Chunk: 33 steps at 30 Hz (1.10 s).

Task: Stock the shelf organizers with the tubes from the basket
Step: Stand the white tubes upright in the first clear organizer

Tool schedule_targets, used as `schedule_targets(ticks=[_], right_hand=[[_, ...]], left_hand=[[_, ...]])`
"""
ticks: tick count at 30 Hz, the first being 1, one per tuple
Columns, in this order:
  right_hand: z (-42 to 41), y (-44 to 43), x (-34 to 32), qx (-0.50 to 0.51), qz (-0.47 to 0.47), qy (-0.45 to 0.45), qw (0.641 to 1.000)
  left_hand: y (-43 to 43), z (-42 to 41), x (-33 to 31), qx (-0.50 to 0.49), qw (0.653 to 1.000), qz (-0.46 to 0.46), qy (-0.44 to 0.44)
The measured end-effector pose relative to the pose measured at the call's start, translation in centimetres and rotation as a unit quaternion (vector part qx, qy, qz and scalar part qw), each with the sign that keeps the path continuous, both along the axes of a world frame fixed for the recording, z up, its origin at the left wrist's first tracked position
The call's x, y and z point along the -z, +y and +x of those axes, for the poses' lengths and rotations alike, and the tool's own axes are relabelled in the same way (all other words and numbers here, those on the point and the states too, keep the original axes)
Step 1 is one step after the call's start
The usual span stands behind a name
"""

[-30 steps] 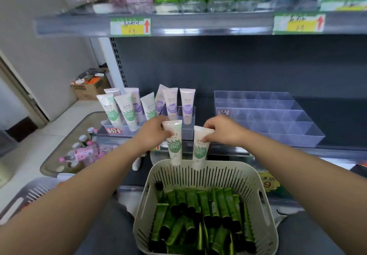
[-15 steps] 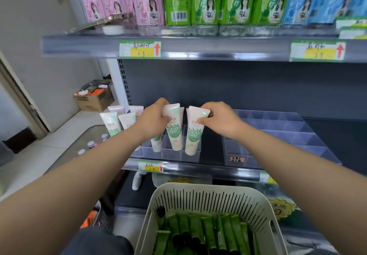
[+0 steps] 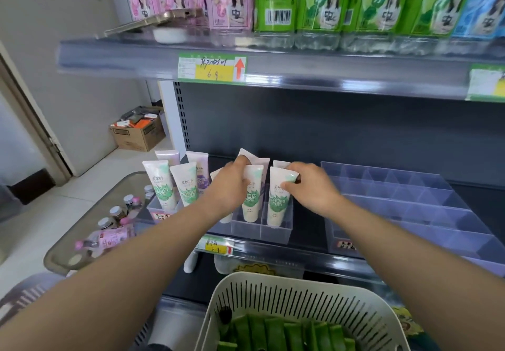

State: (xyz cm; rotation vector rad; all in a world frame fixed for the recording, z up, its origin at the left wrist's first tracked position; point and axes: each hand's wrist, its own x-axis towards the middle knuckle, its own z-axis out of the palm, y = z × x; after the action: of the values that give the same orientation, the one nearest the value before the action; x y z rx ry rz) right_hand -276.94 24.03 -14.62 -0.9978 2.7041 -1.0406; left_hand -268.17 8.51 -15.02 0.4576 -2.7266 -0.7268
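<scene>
While stood in a clear plastic organizer (image 3: 273, 234) at 12 o'clock, two white green-leafed tubes (image 3: 252, 200) were gripped, by left hand (image 3: 228, 190) and right hand (image 3: 313, 190).

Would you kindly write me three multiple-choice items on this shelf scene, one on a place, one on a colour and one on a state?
1. Where does the clear organizer with no tubes in it sit?
A) left of the left hand
B) right of the right hand
C) on the upper shelf

2. What colour are the tubes lying in the basket?
A) green
B) pink
C) blue

3. What is the right hand doing?
A) hanging open
B) pinching a white tube near its top
C) resting on the basket rim

Answers:
1 B, it lies past the right hand.
2 A, green tubes lie side by side in the basket.
3 B, thumb and fingers close on the tube, whose lower end is in a front compartment.
</scene>
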Motion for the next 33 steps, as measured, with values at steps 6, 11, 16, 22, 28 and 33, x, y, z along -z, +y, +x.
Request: schedule_targets(ticks=[6, 11, 16, 22, 28, 33], right_hand=[[-0.5, -0.5, 1.3, -0.001, 0.014, -0.009, 1.000], [-0.7, -0.6, 2.0, 0.000, 0.014, -0.005, 1.000], [-0.3, -0.3, 2.1, -0.001, 0.014, 0.001, 1.000], [0.0, -0.2, 1.3, -0.004, 0.006, 0.009, 1.000], [0.9, 0.3, -0.1, -0.019, 0.014, 0.076, 0.997], [2.0, 1.5, -1.1, -0.028, 0.044, 0.149, 0.988]], left_hand=[[-0.4, -0.8, 1.6, -0.004, 1.000, 0.002, -0.014], [-0.3, -1.1, 2.3, -0.002, 1.000, -0.001, -0.016], [0.0, -1.2, 2.5, -0.007, 1.000, 0.007, -0.012], [0.1, -0.9, 1.8, -0.011, 1.000, 0.015, 0.013], [1.1, -0.2, 0.3, 0.003, 0.999, -0.031, 0.033], [1.8, 0.4, -0.9, 0.036, 0.993, -0.103, 0.047]])
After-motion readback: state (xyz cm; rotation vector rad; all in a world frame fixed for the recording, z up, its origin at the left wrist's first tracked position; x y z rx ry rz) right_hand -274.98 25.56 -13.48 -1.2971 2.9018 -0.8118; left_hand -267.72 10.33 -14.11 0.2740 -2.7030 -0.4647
